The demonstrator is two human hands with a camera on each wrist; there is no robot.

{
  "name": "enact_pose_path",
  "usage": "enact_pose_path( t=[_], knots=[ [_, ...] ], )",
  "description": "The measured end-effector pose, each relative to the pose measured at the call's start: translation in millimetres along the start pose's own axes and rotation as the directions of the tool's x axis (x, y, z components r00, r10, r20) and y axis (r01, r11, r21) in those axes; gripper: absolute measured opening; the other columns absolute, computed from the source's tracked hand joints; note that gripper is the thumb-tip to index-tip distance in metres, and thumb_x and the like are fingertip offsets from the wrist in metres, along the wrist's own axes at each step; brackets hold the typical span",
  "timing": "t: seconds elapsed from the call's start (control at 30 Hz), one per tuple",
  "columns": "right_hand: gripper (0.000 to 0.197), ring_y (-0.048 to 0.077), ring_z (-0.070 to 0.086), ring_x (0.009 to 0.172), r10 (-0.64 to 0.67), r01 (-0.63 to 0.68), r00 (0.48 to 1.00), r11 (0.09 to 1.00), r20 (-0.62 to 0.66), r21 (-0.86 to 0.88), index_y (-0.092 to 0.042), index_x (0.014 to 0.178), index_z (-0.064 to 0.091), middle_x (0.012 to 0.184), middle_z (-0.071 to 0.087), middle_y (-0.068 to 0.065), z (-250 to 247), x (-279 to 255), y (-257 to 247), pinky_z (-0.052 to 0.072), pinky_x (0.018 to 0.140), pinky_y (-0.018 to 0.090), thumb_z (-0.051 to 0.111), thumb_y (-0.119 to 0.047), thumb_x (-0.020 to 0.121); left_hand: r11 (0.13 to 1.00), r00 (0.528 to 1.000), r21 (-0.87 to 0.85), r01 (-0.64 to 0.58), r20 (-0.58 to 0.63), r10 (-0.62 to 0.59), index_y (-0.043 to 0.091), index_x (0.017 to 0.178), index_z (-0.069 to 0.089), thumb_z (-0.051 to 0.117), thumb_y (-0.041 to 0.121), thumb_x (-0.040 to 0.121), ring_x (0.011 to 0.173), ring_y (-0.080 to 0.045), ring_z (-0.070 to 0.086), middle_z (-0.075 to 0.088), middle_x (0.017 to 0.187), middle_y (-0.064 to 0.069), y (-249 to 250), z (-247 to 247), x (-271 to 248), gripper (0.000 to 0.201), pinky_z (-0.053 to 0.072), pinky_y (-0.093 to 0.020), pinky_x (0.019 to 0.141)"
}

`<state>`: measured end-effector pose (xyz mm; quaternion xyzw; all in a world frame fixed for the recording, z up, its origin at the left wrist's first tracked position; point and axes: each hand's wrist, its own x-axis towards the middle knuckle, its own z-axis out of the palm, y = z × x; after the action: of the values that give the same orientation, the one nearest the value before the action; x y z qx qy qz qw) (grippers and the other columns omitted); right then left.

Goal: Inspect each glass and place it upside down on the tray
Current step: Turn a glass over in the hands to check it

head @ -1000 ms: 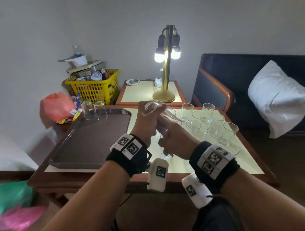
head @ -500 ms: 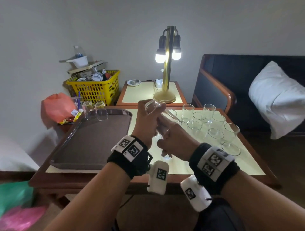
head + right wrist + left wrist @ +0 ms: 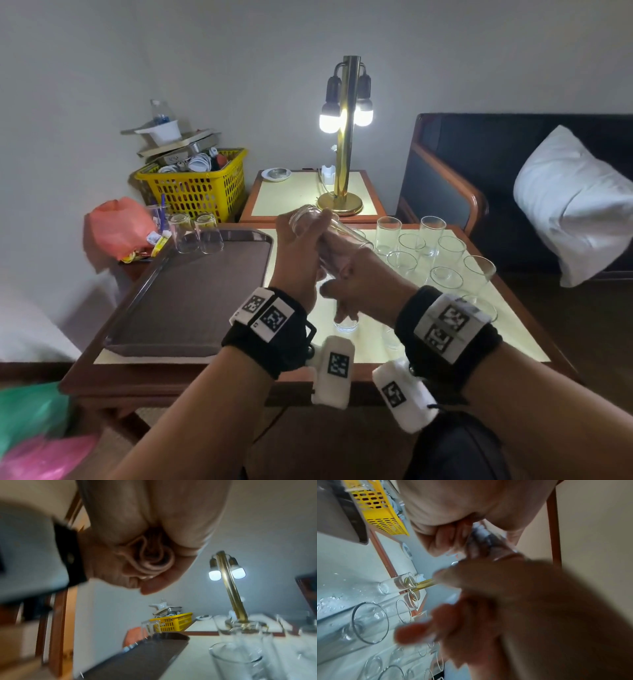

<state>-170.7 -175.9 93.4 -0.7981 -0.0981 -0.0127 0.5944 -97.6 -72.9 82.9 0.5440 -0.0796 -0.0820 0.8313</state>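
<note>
My left hand (image 3: 298,253) grips a clear glass (image 3: 310,219) around its body and holds it tilted above the table, base up-left and rim down-right. In the left wrist view its fingers (image 3: 447,540) curl round the glass (image 3: 488,543). My right hand (image 3: 359,284) sits curled just under the rim end. The right wrist view shows its fingers (image 3: 147,563) rolled into a fist with no glass inside. Two glasses (image 3: 195,233) stand upside down at the far corner of the brown tray (image 3: 191,291). Several upright glasses (image 3: 411,246) stand on the right of the table.
One more glass (image 3: 346,325) stands on the table (image 3: 513,335) right below my hands. Behind are a lit brass lamp (image 3: 346,137) on a side table, a yellow basket (image 3: 195,185), an orange bag (image 3: 116,226) and a sofa with a pillow (image 3: 575,205).
The glass stays tilted in the same place between my hands. My right hand has shifted slightly under the rim end.
</note>
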Motion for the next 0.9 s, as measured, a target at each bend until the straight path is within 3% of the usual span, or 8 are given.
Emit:
enact_pose_path(
  t=[0.1, 0.2, 0.33, 0.43, 0.53, 0.67, 0.8, 0.9],
  knots=[
    [0.045, 0.017, 0.048, 0.038, 0.088, -0.098, 0.995, 0.910, 0.042, 0.404, -0.005, 0.129, 0.058, 0.068, 0.051, 0.018, -6.3, -7.5, -8.0, 0.057, 0.050, 0.035, 0.056, 0.016, 0.090, 0.998, 0.999, -0.048, -0.029, 0.032, 0.030, 0.020, 0.123, 0.049, 0.074, 0.029, 0.092, 0.088, -0.016, 0.071, 0.062, 0.108, -0.008, -3.9, -0.9, -2.2, 0.040, 0.057, -0.033, 0.070],
    [0.067, 0.023, 0.068, 0.055, 0.043, -0.051, 0.996, 0.991, -0.074, -0.121, -0.020, 0.147, 0.048, 0.108, 0.072, 0.000, -7.7, -5.2, 5.3, 0.058, 0.056, 0.041, 0.055, 0.011, 0.089, 0.987, 0.993, 0.157, 0.041, 0.102, -0.058, 0.025, 0.126, 0.047, 0.067, 0.036, 0.098, 0.056, -0.013, 0.055, 0.057, 0.095, -0.010, -0.9, -4.6, -0.1, 0.036, 0.042, -0.025, 0.045],
    [0.069, 0.025, 0.073, 0.089, -0.123, 0.062, 0.992, 0.690, -0.032, -0.721, -0.033, 0.151, 0.041, 0.127, 0.067, 0.011, -1.5, 0.3, 21.4, 0.061, 0.075, 0.038, 0.045, -0.004, 0.089, 0.974, 0.993, 0.204, 0.099, 0.047, -0.111, 0.024, 0.131, 0.037, 0.073, 0.040, 0.094, 0.054, -0.012, 0.050, 0.050, 0.089, -0.010, 0.8, -2.5, 3.9, 0.054, 0.036, -0.022, 0.043],
    [0.055, 0.014, 0.060, 0.051, -0.076, 0.056, 0.993, 0.974, -0.086, -0.219, -0.024, 0.131, 0.055, 0.094, 0.066, 0.017, 2.9, 2.8, 11.4, 0.050, 0.044, 0.023, 0.052, 0.011, 0.089, 0.997, 0.997, 0.019, 0.068, 0.037, -0.069, 0.027, 0.115, 0.047, 0.077, 0.031, 0.091, 0.083, -0.027, 0.064, 0.057, 0.104, -0.014, -3.1, -1.1, -0.8, 0.039, 0.052, -0.039, 0.064],
    [0.046, 0.017, 0.046, 0.035, 0.044, -0.031, 0.999, 0.938, -0.032, 0.344, -0.009, 0.129, 0.059, 0.066, 0.053, 0.017, 1.7, -5.6, -1.8, 0.042, 0.038, 0.027, 0.055, 0.016, 0.091, 0.992, 0.999, -0.128, 0.001, 0.043, 0.005, 0.026, 0.113, 0.050, 0.079, 0.029, 0.085, 0.095, -0.024, 0.071, 0.065, 0.108, -0.009, -10.4, -2.5, -5.0, 0.040, 0.060, -0.044, 0.083],
    [0.060, 0.022, 0.057, 0.042, 0.070, -0.055, 0.995, 0.981, -0.075, 0.187, -0.016, 0.142, 0.051, 0.097, 0.065, 0.024, 0.5, -2.3, 10.8, 0.050, 0.041, 0.028, 0.054, 0.015, 0.091, 0.991, 0.987, 0.108, 0.078, 0.134, -0.092, 0.025, 0.128, 0.047, 0.077, 0.036, 0.090, 0.076, -0.022, 0.070, 0.064, 0.108, -0.015, -0.2, -8.7, 0.7, 0.049, 0.061, -0.038, 0.064],
    [0.082, 0.026, 0.065, 0.121, -0.132, 0.070, 0.988, 0.838, -0.076, -0.541, -0.037, 0.157, 0.031, 0.158, 0.043, -0.005, -1.0, 5.5, 27.9, 0.060, 0.086, 0.035, 0.042, -0.001, 0.084, 0.962, 0.995, 0.266, 0.068, 0.055, -0.086, 0.031, 0.107, 0.044, 0.072, 0.035, 0.095, 0.054, -0.009, 0.051, 0.055, 0.087, -0.008, 8.8, -4.9, 7.9, 0.030, 0.036, -0.022, 0.041],
    [0.082, 0.024, 0.073, 0.080, -0.057, 0.034, 0.996, 0.949, -0.064, -0.314, -0.034, 0.154, 0.035, 0.144, 0.057, 0.006, 4.8, 6.0, 25.0, 0.062, 0.066, 0.039, 0.047, 0.011, 0.086, 0.980, 0.999, 0.198, 0.028, 0.035, -0.036, 0.019, 0.118, 0.044, 0.077, 0.034, 0.091, 0.067, -0.016, 0.056, 0.055, 0.101, -0.013, 4.5, -0.1, 4.3, 0.045, 0.043, -0.024, 0.046]
  ],
)
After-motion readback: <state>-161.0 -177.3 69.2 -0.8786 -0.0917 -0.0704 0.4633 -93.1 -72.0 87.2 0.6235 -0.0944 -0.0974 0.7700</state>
